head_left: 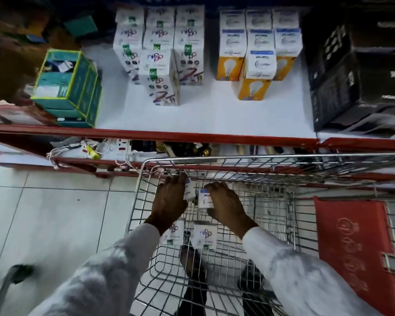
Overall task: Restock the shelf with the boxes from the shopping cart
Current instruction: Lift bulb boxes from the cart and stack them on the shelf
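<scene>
Both hands reach down into the wire shopping cart (144,169). My left hand (169,199) is closed around a small white box (189,190). My right hand (226,205) grips another white box with a blue band (204,198). Two more white boxes with purple lettering (204,234) lie lower in the cart, one partly under my left wrist. On the white shelf (214,115) above stand rows of white boxes with purple print (160,80) and yellow-and-white bulb boxes (254,76).
A green open carton (66,87) sits at the shelf's left, large black boxes (356,87) at its right. The red shelf edge (169,134) runs across; a lower shelf holds plugs and cables (94,151). The cart's red seat flap (351,247) is at right. Tiled floor lies left.
</scene>
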Demonstrator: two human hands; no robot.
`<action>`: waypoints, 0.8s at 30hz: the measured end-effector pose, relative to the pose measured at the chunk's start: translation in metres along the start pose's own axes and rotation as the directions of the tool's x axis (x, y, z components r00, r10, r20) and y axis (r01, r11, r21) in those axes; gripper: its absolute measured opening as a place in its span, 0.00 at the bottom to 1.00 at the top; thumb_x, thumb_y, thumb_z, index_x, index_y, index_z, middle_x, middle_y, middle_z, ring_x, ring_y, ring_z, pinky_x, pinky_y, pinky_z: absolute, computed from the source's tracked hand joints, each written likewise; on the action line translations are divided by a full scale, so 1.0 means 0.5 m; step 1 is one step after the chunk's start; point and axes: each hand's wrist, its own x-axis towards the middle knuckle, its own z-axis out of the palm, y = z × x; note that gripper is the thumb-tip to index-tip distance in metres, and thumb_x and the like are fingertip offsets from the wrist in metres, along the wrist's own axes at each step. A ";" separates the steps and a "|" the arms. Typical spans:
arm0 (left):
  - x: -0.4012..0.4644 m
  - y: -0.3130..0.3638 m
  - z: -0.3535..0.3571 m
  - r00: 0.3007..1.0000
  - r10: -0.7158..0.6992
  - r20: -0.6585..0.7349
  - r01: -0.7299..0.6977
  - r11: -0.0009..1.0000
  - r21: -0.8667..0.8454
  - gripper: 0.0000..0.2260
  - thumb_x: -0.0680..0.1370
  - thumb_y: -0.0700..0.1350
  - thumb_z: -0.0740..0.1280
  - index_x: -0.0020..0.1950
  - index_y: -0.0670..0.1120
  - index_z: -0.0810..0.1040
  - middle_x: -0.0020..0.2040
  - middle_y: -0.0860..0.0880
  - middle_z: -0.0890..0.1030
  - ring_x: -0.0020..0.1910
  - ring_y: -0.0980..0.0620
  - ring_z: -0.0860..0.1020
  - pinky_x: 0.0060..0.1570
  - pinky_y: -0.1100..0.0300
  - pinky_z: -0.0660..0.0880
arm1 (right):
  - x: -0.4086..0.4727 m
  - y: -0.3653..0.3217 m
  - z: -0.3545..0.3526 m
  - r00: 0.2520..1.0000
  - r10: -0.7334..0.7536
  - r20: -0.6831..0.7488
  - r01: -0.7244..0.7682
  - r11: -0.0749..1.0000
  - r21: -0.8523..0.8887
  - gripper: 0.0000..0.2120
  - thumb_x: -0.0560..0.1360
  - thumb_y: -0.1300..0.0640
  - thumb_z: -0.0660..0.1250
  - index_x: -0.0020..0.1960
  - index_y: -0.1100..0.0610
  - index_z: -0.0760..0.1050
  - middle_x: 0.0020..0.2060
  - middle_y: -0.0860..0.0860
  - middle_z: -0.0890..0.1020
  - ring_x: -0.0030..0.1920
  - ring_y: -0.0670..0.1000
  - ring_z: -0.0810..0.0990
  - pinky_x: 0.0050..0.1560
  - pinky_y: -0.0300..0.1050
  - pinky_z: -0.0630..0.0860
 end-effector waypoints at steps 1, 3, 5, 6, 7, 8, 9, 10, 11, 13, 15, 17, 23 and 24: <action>-0.009 0.010 -0.026 1.000 -0.009 -0.006 0.009 1.000 -0.007 0.31 0.69 0.43 0.74 0.70 0.45 0.66 0.60 0.44 0.79 0.59 0.43 0.76 0.56 0.48 0.77 | -0.011 -0.002 -0.027 1.000 0.003 -0.012 -0.003 0.999 0.036 0.33 0.68 0.55 0.75 0.70 0.56 0.68 0.64 0.55 0.76 0.64 0.57 0.73 0.59 0.50 0.74; -0.038 0.029 -0.092 1.000 0.012 -0.026 -0.013 0.999 -0.046 0.32 0.69 0.44 0.74 0.70 0.45 0.66 0.60 0.44 0.79 0.60 0.43 0.74 0.59 0.49 0.74 | -0.044 -0.009 -0.097 0.999 0.014 -0.047 -0.009 0.994 0.106 0.34 0.67 0.54 0.75 0.70 0.55 0.69 0.64 0.54 0.75 0.64 0.57 0.73 0.58 0.49 0.74; -0.072 0.050 -0.171 0.995 0.068 -0.067 -0.072 0.996 -0.058 0.32 0.67 0.46 0.74 0.69 0.45 0.67 0.59 0.45 0.80 0.60 0.43 0.73 0.58 0.48 0.74 | -0.088 -0.017 -0.178 0.996 0.032 -0.089 -0.015 0.983 0.185 0.34 0.65 0.52 0.76 0.69 0.55 0.70 0.65 0.52 0.73 0.63 0.54 0.73 0.58 0.46 0.73; -0.088 0.062 -0.209 0.991 0.095 -0.089 -0.100 0.993 -0.056 0.32 0.66 0.47 0.74 0.68 0.46 0.68 0.58 0.45 0.80 0.59 0.42 0.74 0.57 0.48 0.75 | -0.112 -0.020 -0.217 0.993 0.044 -0.108 -0.019 0.974 0.224 0.34 0.65 0.52 0.76 0.68 0.54 0.71 0.64 0.51 0.72 0.62 0.53 0.74 0.57 0.44 0.74; -0.101 0.074 -0.248 0.986 0.121 -0.118 -0.128 0.991 -0.047 0.32 0.65 0.48 0.74 0.68 0.46 0.70 0.57 0.45 0.81 0.58 0.42 0.75 0.56 0.48 0.76 | -0.136 -0.021 -0.259 0.989 0.055 -0.135 -0.020 0.968 0.252 0.33 0.64 0.52 0.77 0.67 0.53 0.72 0.63 0.50 0.72 0.59 0.52 0.75 0.56 0.44 0.75; -0.112 0.089 -0.287 0.978 0.146 -0.147 -0.152 0.988 -0.032 0.32 0.64 0.48 0.74 0.67 0.46 0.71 0.56 0.45 0.81 0.58 0.43 0.75 0.54 0.49 0.77 | -0.161 -0.022 -0.301 0.983 0.061 -0.171 -0.014 0.964 0.265 0.32 0.63 0.52 0.77 0.65 0.53 0.74 0.60 0.49 0.73 0.57 0.51 0.76 0.55 0.46 0.76; -0.119 0.105 -0.324 0.970 0.169 -0.176 -0.174 0.985 -0.013 0.32 0.64 0.49 0.74 0.67 0.46 0.72 0.56 0.46 0.81 0.57 0.43 0.76 0.52 0.51 0.77 | -0.184 -0.019 -0.341 0.975 0.071 -0.211 -0.012 0.963 0.270 0.31 0.62 0.52 0.77 0.64 0.52 0.74 0.59 0.49 0.73 0.55 0.50 0.77 0.55 0.47 0.77; -0.122 0.121 -0.358 0.961 0.191 -0.202 -0.194 0.981 0.003 0.31 0.63 0.49 0.74 0.66 0.47 0.73 0.56 0.48 0.81 0.57 0.45 0.76 0.52 0.52 0.77 | -0.204 -0.014 -0.381 0.965 0.082 -0.250 -0.012 0.962 0.271 0.31 0.61 0.52 0.78 0.63 0.51 0.75 0.57 0.48 0.74 0.55 0.50 0.77 0.55 0.47 0.77; -0.123 0.136 -0.387 0.953 0.205 -0.225 -0.208 0.978 0.011 0.31 0.63 0.49 0.75 0.65 0.48 0.74 0.57 0.48 0.80 0.57 0.45 0.76 0.52 0.52 0.77 | -0.221 -0.008 -0.415 0.956 0.097 -0.277 -0.017 0.960 0.279 0.32 0.60 0.52 0.78 0.63 0.49 0.75 0.56 0.48 0.75 0.53 0.50 0.78 0.54 0.47 0.78; -0.114 0.168 -0.436 0.939 0.222 -0.264 -0.228 0.974 0.008 0.32 0.62 0.48 0.77 0.65 0.47 0.75 0.56 0.47 0.81 0.56 0.44 0.78 0.51 0.51 0.79 | -0.247 0.010 -0.486 0.938 0.123 -0.323 -0.028 0.959 0.282 0.33 0.59 0.51 0.79 0.62 0.47 0.75 0.53 0.46 0.76 0.50 0.48 0.79 0.51 0.44 0.78; -0.091 0.200 -0.468 0.924 0.243 -0.294 -0.255 0.967 0.000 0.33 0.62 0.47 0.78 0.66 0.45 0.75 0.56 0.44 0.80 0.55 0.42 0.78 0.51 0.49 0.80 | -0.258 0.030 -0.549 0.926 0.147 -0.349 -0.051 0.962 0.270 0.34 0.59 0.51 0.81 0.63 0.47 0.75 0.53 0.46 0.77 0.50 0.47 0.78 0.48 0.40 0.76; -0.058 0.232 -0.489 0.918 0.243 -0.313 -0.263 0.965 -0.020 0.33 0.63 0.48 0.78 0.67 0.45 0.74 0.58 0.44 0.79 0.57 0.42 0.77 0.54 0.49 0.79 | -0.254 0.048 -0.599 0.915 0.176 -0.362 -0.074 0.958 0.278 0.34 0.59 0.51 0.81 0.63 0.48 0.75 0.54 0.46 0.76 0.51 0.48 0.78 0.48 0.41 0.76; 0.099 0.276 -0.483 0.903 0.251 -0.349 -0.251 0.967 0.048 0.35 0.63 0.49 0.78 0.68 0.45 0.72 0.60 0.44 0.75 0.58 0.42 0.76 0.53 0.48 0.79 | -0.161 0.108 -0.671 0.868 0.194 -0.457 -0.113 0.974 0.198 0.34 0.59 0.58 0.81 0.63 0.54 0.77 0.53 0.51 0.76 0.53 0.53 0.79 0.51 0.41 0.74; 0.126 0.278 -0.479 0.901 0.255 -0.352 -0.246 0.967 0.071 0.35 0.63 0.49 0.77 0.68 0.45 0.72 0.61 0.44 0.75 0.59 0.41 0.75 0.55 0.47 0.78 | -0.137 0.120 -0.672 0.869 0.200 -0.453 -0.129 0.975 0.184 0.33 0.59 0.59 0.80 0.63 0.55 0.77 0.55 0.53 0.76 0.53 0.54 0.79 0.49 0.40 0.72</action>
